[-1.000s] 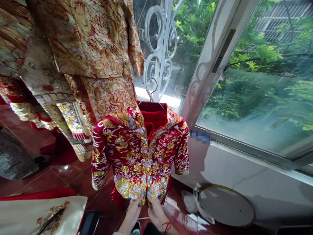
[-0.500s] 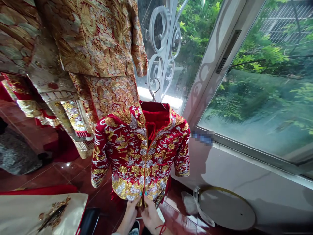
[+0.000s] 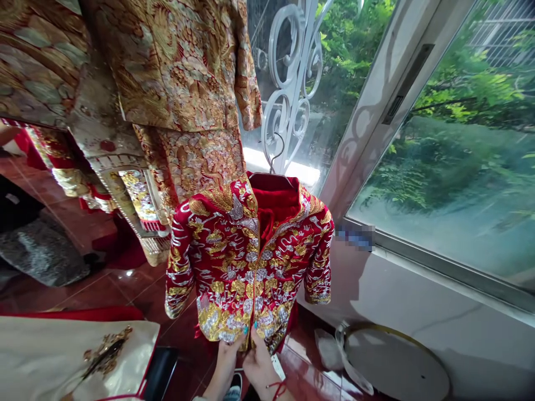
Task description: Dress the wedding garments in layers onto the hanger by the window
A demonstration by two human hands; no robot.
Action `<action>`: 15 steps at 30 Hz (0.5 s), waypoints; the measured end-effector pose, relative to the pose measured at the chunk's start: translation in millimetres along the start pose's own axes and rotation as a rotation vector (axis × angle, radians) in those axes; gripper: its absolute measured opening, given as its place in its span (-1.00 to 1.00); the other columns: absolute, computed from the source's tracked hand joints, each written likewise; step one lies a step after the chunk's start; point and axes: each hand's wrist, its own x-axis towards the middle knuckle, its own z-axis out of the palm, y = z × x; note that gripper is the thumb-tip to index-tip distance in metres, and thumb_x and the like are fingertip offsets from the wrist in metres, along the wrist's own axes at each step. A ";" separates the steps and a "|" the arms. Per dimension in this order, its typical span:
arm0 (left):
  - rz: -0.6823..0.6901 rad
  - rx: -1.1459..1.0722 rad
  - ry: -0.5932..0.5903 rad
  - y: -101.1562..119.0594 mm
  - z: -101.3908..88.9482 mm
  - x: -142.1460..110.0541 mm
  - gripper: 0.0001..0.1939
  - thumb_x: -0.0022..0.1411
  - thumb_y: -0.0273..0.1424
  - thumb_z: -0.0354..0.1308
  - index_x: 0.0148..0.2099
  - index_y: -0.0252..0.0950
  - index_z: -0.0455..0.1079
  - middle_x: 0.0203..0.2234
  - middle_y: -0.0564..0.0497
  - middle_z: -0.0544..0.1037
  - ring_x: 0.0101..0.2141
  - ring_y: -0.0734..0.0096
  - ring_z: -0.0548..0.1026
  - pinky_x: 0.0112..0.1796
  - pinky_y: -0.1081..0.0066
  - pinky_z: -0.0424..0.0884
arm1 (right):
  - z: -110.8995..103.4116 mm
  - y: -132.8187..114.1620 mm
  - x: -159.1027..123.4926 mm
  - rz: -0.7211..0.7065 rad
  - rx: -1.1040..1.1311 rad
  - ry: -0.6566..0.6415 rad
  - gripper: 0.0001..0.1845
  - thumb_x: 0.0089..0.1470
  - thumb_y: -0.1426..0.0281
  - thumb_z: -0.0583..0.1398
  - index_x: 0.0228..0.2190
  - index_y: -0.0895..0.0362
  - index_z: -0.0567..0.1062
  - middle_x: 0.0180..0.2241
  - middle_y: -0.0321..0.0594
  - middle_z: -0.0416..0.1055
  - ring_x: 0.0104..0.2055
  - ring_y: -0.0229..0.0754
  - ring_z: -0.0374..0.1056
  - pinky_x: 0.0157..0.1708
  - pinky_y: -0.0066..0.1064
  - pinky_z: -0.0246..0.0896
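Note:
A red jacket [image 3: 234,262] with gold and silver embroidery hangs on a hanger [image 3: 272,178] in the middle of the view. At the bottom of its front opening, my left hand [image 3: 229,356] pinches one edge of the hem, thumb on top. Close beside it, my right hand [image 3: 259,359], with a red cord round the wrist, grips the other edge. The two front edges lie side by side between my thumbs. My fingers under the cloth are hidden. A white tag [image 3: 277,366] shows beside my right hand.
Gold embroidered garments [image 3: 175,67] hang at the upper left. White scrollwork [image 3: 286,67] stands before the window [image 3: 451,145]. A cream cloth-covered surface [image 3: 42,356] with a gold ornament [image 3: 108,351] is at lower left. A round board [image 3: 393,362] leans at lower right.
The whole view has shifted, so things appear slightly farther right. Both hands keep their hold on the jacket's front edges. At the far left, part of another person's arm has come into view.

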 end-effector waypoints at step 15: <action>-0.061 0.111 0.034 0.4 5.2 14.9 -0.59 -0.35 -0.70 0.49 -0.38 -0.38 0.46 -0.54 -0.04 0.65 -0.46 0.19 0.63 -0.36 0.40 0.50 | -14.6 -20.6 -1.0 0.227 0.119 0.196 -0.61 -0.45 0.29 0.53 -0.55 0.12 0.52 -0.54 -0.33 0.49 -0.47 -0.26 0.41 -0.36 -0.42 0.34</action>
